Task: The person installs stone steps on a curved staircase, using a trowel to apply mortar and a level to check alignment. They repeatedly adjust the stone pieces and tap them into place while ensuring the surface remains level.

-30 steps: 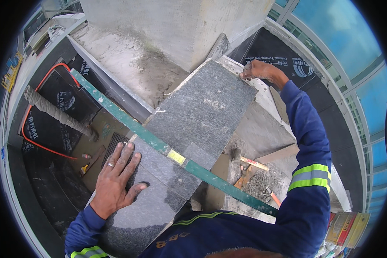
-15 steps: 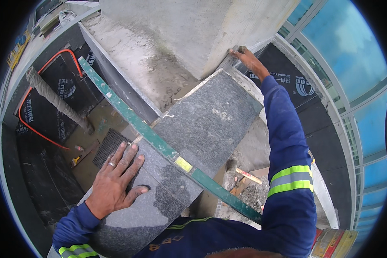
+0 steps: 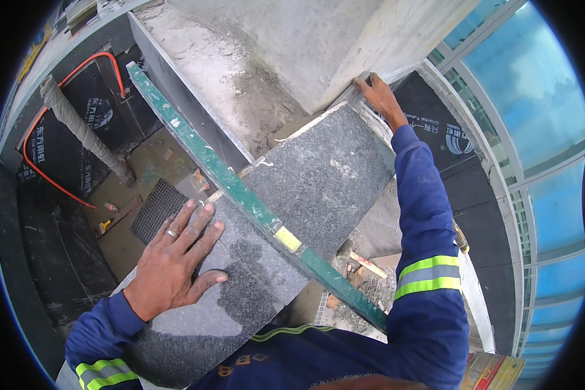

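My left hand (image 3: 174, 257) lies flat with spread fingers on a grey stone slab (image 3: 183, 325), which carries a dark wet patch. Beyond it is a second, speckled dark grey slab (image 3: 328, 172) with pale smears. A long green spirit level (image 3: 218, 170) with a yellow vial window rests diagonally across both slabs, touched by neither hand. With my arm stretched out, my right hand (image 3: 380, 99) is at the far slab's far edge, beside the concrete wall. Its fingers are curled down around a narrow grey edge or piece; what exactly they grip is hidden.
A pale concrete wall (image 3: 370, 39) rises at the far side. Left lies a sunken bed with an orange hose (image 3: 26, 153), a wrapped pipe (image 3: 84, 130) and black mesh (image 3: 159, 209). Rubble (image 3: 370, 292) fills a gap at right, near black membrane (image 3: 484, 201) and blue glazing (image 3: 520, 65).
The view has shifted slightly, so the slabs and level appear a little displaced. Both hands keep nearly the same places, the left flat and the right at the far edge.
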The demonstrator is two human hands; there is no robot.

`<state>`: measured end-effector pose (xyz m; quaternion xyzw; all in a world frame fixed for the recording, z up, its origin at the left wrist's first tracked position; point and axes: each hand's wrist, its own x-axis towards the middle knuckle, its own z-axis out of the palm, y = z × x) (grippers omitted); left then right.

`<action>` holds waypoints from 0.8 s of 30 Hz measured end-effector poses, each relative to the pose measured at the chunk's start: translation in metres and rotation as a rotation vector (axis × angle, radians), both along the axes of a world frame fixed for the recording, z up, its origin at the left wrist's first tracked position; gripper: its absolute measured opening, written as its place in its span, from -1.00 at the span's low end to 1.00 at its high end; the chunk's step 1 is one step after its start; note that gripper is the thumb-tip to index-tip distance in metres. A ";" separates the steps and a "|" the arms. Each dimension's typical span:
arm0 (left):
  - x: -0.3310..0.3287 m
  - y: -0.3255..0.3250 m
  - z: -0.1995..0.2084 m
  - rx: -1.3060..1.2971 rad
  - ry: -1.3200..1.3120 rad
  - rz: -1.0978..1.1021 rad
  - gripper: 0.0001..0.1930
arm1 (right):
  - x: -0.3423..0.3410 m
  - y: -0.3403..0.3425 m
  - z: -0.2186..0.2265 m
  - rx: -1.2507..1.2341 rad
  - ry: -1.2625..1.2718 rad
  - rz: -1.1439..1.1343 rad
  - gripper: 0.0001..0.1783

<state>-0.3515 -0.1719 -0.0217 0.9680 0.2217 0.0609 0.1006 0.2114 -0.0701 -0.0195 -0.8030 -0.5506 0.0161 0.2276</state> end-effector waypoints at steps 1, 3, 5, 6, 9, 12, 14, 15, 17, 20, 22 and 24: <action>0.000 -0.001 -0.001 0.008 0.009 -0.005 -0.19 | 0.002 -0.002 -0.005 -0.008 -0.006 0.000 -0.11; 0.000 -0.001 -0.002 0.032 0.014 -0.012 -0.19 | 0.004 -0.001 -0.002 -0.021 -0.028 -0.002 -0.12; -0.001 0.000 -0.003 0.028 0.001 -0.011 -0.19 | 0.001 0.003 -0.001 -0.041 -0.040 -0.005 -0.12; -0.002 0.000 -0.004 0.025 -0.003 -0.007 -0.19 | 0.000 0.002 0.002 -0.033 0.004 0.004 -0.10; -0.001 -0.001 -0.001 -0.022 -0.026 -0.007 -0.22 | 0.002 0.002 0.008 -0.140 0.001 0.002 0.02; -0.001 0.000 -0.004 0.018 -0.004 -0.012 -0.19 | 0.002 -0.002 0.009 -0.115 0.051 0.032 0.14; -0.001 0.000 -0.004 0.010 0.000 -0.006 -0.19 | 0.007 -0.003 0.006 -0.124 0.115 0.035 0.24; -0.001 0.001 -0.003 0.007 0.004 -0.006 -0.19 | 0.012 -0.002 0.002 -0.143 0.147 0.023 0.29; -0.001 0.001 -0.001 -0.008 0.013 -0.007 -0.18 | 0.017 -0.001 -0.006 -0.152 0.209 0.005 0.36; -0.003 0.001 -0.003 -0.019 0.015 -0.003 -0.18 | 0.017 -0.002 -0.016 -0.118 0.267 -0.015 0.37; -0.002 0.002 -0.004 -0.028 0.012 -0.007 -0.18 | 0.017 -0.001 -0.017 -0.091 0.265 -0.026 0.36; -0.001 0.002 -0.001 -0.035 0.013 -0.005 -0.18 | 0.022 0.001 -0.018 -0.082 0.208 -0.006 0.33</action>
